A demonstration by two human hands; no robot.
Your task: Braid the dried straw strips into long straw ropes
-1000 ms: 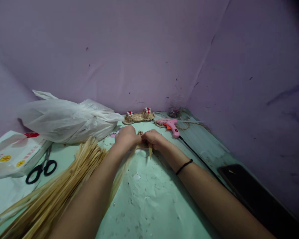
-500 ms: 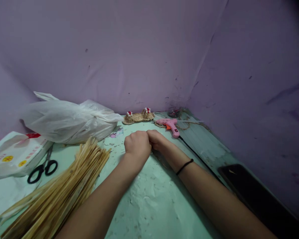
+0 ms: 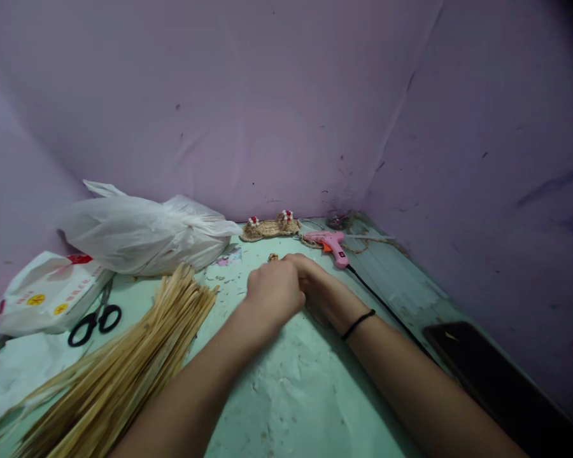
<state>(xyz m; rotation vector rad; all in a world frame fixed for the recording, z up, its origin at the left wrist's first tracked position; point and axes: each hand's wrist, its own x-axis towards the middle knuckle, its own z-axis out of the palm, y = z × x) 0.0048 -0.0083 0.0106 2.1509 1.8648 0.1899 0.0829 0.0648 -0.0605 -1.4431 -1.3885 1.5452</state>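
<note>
My left hand [image 3: 274, 294] is closed in a fist over the table, its knuckles facing me. Pressed against it is my right hand [image 3: 315, 280], its fingers curled in and a black band round the wrist. Just past the knuckles pokes out a small tan straw-like piece [image 3: 273, 257]; the rest of it is hidden by my hands. Behind them, by the wall, lies a braided straw slipper-like pair [image 3: 270, 229] with red and white bead flowers. A pink glue gun [image 3: 333, 245] lies on its side to the right.
A bundle of dry straw strips [image 3: 124, 362] lies at left, next to black-handled scissors [image 3: 95, 321], a white printed box [image 3: 52, 292] and a knotted white plastic bag [image 3: 153, 232]. At right are the glue gun's black cord [image 3: 386, 305] and a dark phone [image 3: 482, 369]. Purple walls close in the back.
My hands have turned and shifted slightly, and the tip of the tan piece now shows beyond the knuckles. The whole view has moved a little, so the things appear farther right.
</note>
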